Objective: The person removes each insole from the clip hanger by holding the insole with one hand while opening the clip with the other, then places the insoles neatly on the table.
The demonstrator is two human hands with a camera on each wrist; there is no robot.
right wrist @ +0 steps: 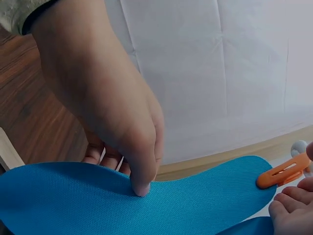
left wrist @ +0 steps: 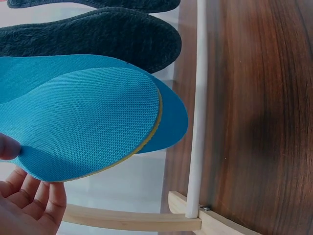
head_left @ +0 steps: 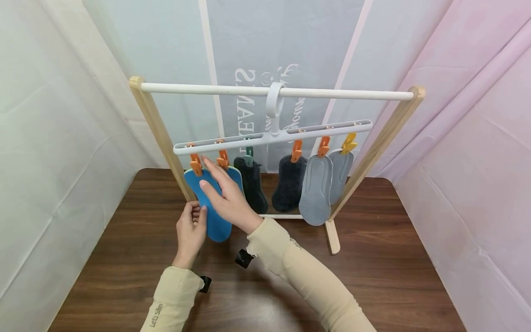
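Observation:
A blue insole (head_left: 215, 216) hangs at the left end of a white clip hanger (head_left: 232, 144), its top in an orange clip (head_left: 196, 165). My left hand (head_left: 191, 233) pinches its outer edge, thumb on the front and fingers behind. My right hand (head_left: 232, 200) reaches across the upper part of the insole with fingers stretched beside the clips. In the right wrist view those fingers lie close to the orange clip (right wrist: 281, 171). Behind, a second blue insole (left wrist: 171, 120) hangs from another orange clip (head_left: 222, 159), largely covered by the first.
Two dark fuzzy insoles (head_left: 289, 184) and two grey insoles (head_left: 316, 193) hang further right from green, orange and yellow clips. The hanger hooks over the white rod (head_left: 344, 94) of a wooden stand (head_left: 375, 138). Brown wood table (head_left: 373, 258) below, pale curtains around.

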